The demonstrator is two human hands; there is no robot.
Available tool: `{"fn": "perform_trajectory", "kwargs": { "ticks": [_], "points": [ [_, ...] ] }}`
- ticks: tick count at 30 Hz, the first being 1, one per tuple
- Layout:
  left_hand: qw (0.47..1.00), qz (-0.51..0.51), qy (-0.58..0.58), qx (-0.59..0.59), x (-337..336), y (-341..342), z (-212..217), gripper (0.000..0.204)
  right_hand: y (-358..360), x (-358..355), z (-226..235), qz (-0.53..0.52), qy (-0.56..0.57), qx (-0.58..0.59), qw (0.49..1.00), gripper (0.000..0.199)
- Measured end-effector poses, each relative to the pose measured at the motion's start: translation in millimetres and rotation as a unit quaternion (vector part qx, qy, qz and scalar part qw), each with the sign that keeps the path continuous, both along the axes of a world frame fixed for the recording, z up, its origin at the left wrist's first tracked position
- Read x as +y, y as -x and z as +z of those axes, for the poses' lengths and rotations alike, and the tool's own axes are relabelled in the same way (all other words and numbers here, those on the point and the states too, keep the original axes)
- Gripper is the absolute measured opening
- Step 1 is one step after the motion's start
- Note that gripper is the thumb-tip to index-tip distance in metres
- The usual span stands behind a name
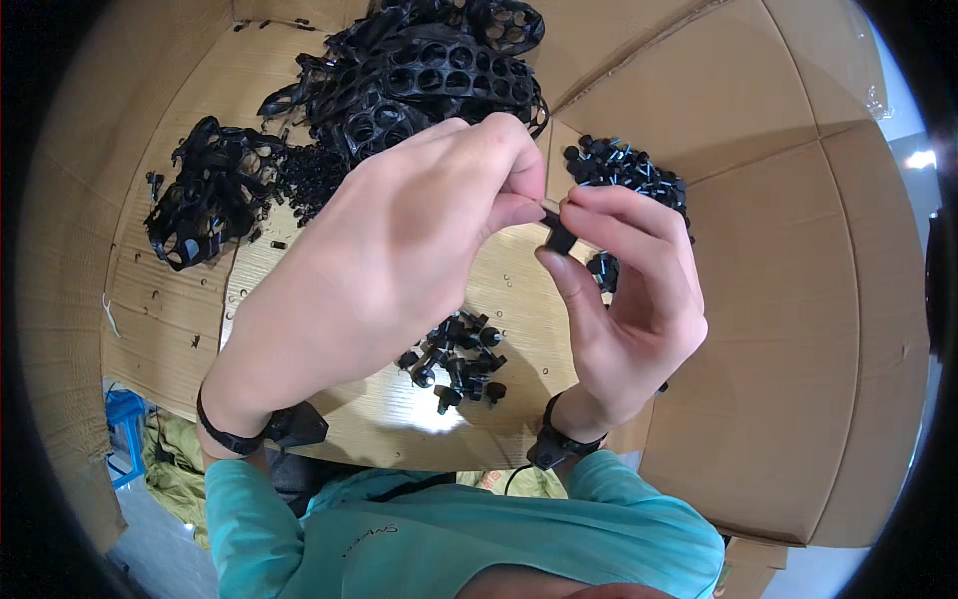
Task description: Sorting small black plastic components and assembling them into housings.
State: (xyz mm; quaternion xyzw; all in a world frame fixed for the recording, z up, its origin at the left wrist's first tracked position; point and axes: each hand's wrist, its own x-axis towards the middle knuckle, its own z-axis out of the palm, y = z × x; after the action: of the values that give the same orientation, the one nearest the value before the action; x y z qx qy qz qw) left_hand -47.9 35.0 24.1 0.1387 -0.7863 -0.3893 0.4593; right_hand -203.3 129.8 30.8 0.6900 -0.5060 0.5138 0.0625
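In front of me, above the table's middle, both hands meet at a small black knob-like part point(561, 239). My right hand point(644, 299) grips its wider body between thumb and fingers. My left hand point(399, 220) reaches across and pinches the narrow dark end with thumb and forefinger; whether that end is a separate piece I cannot tell. Below the left wrist lies a loose pile of black knobs with metal pins point(459, 361). Beyond the right hand is a larger heap of similar knobs point(629, 170), partly hidden by that hand.
Sheets of black rubbery material with round holes point(429, 75) are heaped at the far side. A smaller black tangle point(205, 195) lies at the left, beside small black scraps point(307, 178). Tall cardboard walls point(768, 299) surround the wooden tabletop point(389, 429). A blue stool point(125, 429) stands lower left.
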Motion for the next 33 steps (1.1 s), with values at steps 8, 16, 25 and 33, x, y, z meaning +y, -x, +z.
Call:
{"fn": "perform_trajectory", "kwargs": {
  "ticks": [8, 16, 25, 33],
  "points": [
    [0.999, 0.04, 0.023, 0.0, -5.7, 0.8, -2.1, 0.014, 0.3, 3.2, 1.3, 0.003, 0.002, -0.14, 0.99, 0.038],
    [0.998, -0.041, -0.014, 0.052, -9.5, -2.1, -1.3, 0.028, -3.5, -0.1, 0.8, 0.008, 0.002, -0.113, 0.994, 0.034],
    [0.989, 0.06, 0.122, 0.052, -2.4, -0.2, -2.0, 0.019, -2.2, -2.5, -1.4, -0.033, 0.031, -0.028, 0.999, 0.032],
    [0.973, 0.109, 0.199, 0.046, -4.3, 8.4, -6.8, 0.021, -5.6, -3.6, -2.4, -0.05, 0.04, -0.027, 0.998, 0.032]
  ]
}}
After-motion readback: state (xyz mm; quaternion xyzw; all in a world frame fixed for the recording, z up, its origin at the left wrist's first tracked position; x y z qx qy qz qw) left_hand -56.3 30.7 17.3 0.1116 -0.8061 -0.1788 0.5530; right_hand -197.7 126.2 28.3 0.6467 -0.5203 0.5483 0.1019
